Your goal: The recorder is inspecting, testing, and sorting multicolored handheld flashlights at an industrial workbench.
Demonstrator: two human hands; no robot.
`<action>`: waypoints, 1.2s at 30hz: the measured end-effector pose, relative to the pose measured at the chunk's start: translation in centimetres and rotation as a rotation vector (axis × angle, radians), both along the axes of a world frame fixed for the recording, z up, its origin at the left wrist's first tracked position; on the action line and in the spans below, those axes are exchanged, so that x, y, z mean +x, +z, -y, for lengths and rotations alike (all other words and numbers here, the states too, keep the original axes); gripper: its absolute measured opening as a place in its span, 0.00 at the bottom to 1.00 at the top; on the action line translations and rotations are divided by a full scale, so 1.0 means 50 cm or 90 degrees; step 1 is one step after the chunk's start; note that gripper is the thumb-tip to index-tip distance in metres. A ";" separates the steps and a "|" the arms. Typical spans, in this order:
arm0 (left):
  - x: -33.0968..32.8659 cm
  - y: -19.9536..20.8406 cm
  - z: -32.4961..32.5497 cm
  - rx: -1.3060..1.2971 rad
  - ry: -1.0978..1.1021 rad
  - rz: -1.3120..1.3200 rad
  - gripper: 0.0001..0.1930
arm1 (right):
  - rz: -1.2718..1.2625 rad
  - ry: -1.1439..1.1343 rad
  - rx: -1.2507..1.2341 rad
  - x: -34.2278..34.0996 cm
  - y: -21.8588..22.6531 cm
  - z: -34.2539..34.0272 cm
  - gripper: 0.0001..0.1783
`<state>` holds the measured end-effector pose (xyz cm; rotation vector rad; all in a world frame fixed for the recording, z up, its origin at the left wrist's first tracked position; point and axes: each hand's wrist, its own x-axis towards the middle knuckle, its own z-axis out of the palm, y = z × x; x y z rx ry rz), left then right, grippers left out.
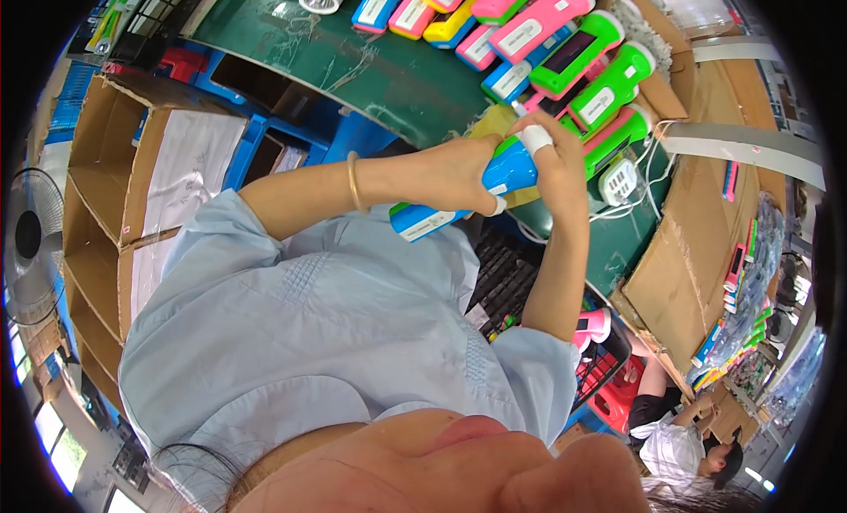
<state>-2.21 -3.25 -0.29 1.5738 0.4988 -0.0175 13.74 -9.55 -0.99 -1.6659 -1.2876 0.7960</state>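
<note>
In front of my chest I hold a blue flashlight (pixel 512 169) with a white label, tilted, its far end up and to the right. My left hand (pixel 441 175), below a bangle, is closed around its middle. Around the upper end my right hand (pixel 560 164) is closed, with white wrapping on a finger. White wrapping also covers my left thumb tip. A yellow cloth (pixel 494 123) shows behind and beside the flashlight; which fingers press on it I cannot tell. Just beyond my right hand lie green flashlights (pixel 603 103) on the green table (pixel 331 59).
Several pink, blue and yellow flashlights (pixel 538 26) crowd the table's far side. A white power socket (pixel 620 183) with cables sits right of my hand. Cardboard compartments (pixel 137 160) stand left, a cardboard sheet (pixel 684 275) right. A person (pixel 679 447) sits at lower right.
</note>
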 end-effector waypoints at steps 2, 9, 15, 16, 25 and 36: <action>0.009 -0.005 -0.005 -0.173 0.024 0.101 0.23 | 0.050 -0.122 -0.004 -0.001 0.018 0.008 0.17; 0.049 0.029 -0.043 -0.566 0.140 0.249 0.13 | -0.179 -0.255 0.067 -0.061 -0.092 0.115 0.11; 0.074 0.028 -0.060 -0.651 0.172 0.192 0.14 | -0.274 -0.285 0.078 -0.076 -0.095 0.113 0.11; 0.079 0.023 -0.064 -0.622 0.202 0.178 0.13 | -0.283 -0.281 0.082 -0.072 -0.092 0.110 0.12; 0.110 0.095 -0.180 0.639 0.325 0.217 0.42 | -0.346 -0.261 0.130 0.000 -0.019 0.111 0.13; 0.145 -0.017 -0.173 0.355 0.337 0.249 0.30 | -0.543 -0.219 0.282 -0.033 -0.034 -0.013 0.10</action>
